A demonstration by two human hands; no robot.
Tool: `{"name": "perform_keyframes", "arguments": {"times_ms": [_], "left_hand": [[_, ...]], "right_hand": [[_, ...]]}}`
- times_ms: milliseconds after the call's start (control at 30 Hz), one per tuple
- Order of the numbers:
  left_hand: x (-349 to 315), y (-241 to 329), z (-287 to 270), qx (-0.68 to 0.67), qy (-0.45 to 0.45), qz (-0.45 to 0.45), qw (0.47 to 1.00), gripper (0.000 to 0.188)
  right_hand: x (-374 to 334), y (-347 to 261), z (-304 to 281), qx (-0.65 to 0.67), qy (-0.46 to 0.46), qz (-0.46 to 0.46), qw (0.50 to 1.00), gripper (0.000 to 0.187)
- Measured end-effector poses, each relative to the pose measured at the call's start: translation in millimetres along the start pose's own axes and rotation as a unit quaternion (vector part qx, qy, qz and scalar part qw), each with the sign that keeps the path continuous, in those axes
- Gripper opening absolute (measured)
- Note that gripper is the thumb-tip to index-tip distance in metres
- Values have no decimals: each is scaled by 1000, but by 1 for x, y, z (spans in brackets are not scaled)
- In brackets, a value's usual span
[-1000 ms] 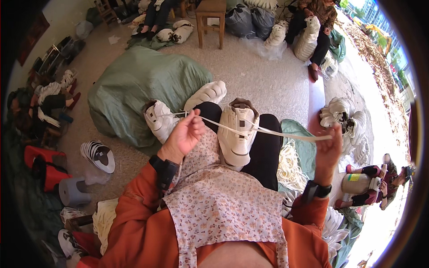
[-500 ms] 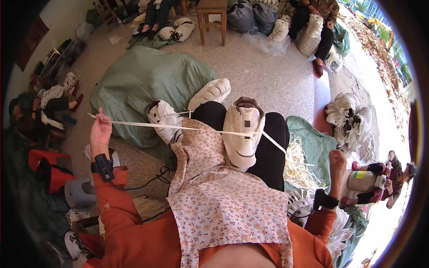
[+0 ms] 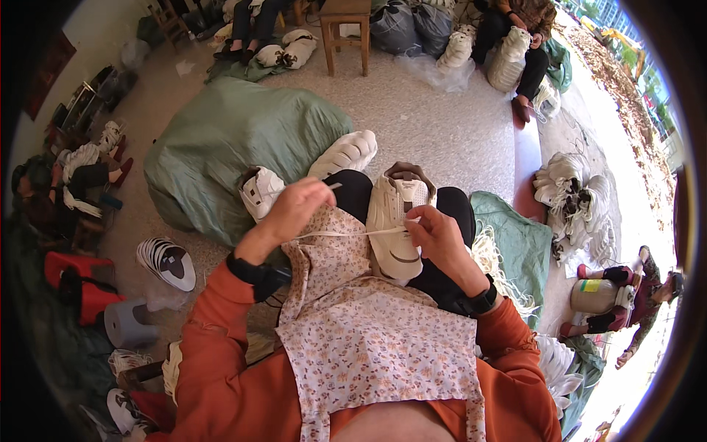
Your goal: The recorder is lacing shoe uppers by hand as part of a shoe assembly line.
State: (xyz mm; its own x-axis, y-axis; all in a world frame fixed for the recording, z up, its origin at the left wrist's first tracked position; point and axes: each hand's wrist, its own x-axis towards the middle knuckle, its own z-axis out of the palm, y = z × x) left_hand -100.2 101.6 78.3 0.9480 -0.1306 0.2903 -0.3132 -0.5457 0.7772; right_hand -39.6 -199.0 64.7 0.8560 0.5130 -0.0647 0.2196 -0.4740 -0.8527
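A white sneaker [image 3: 395, 254] with a brown collar rests on my lap, its toe toward me. A flat white shoelace [image 3: 342, 233] runs left from its lowest eyelets across my flowered apron. My left hand [image 3: 294, 210], left of the sneaker, is closed on the shoelace, whose tip sticks out past the fingertips. At the sneaker's right side my right hand [image 3: 440, 239] has its fingers closed on the shoelace by the eyelets; the fingertips partly cover the spot. Another white shoe [image 3: 260, 193] sits beyond my left hand.
A big green sack [image 3: 243, 140] lies ahead, with a row of nested white shoes [image 3: 345, 153] against it. Loose shoelaces [image 3: 492, 265] lie on green cloth [image 3: 515, 228] at my right. Shoe uppers [image 3: 168, 264] and a red stool [image 3: 74, 283] are left. Other people sit around.
My left hand has come in from the far left, and the stretched shoelace has slackened. My right hand has moved from the far right to the sneaker's eyelets.
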Motion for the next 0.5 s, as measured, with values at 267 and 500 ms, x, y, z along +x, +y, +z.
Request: {"name": "perform_keyframes", "arguments": {"times_ms": [267,500], "left_hand": [[22,16,77,71,-143,-69,985,33],[23,13,80,55,-144,-71,986,32]], "right_hand": [[2,19,18,-87,93,-61,990,14],[3,23,19,-45,83,-51,994,12]]}}
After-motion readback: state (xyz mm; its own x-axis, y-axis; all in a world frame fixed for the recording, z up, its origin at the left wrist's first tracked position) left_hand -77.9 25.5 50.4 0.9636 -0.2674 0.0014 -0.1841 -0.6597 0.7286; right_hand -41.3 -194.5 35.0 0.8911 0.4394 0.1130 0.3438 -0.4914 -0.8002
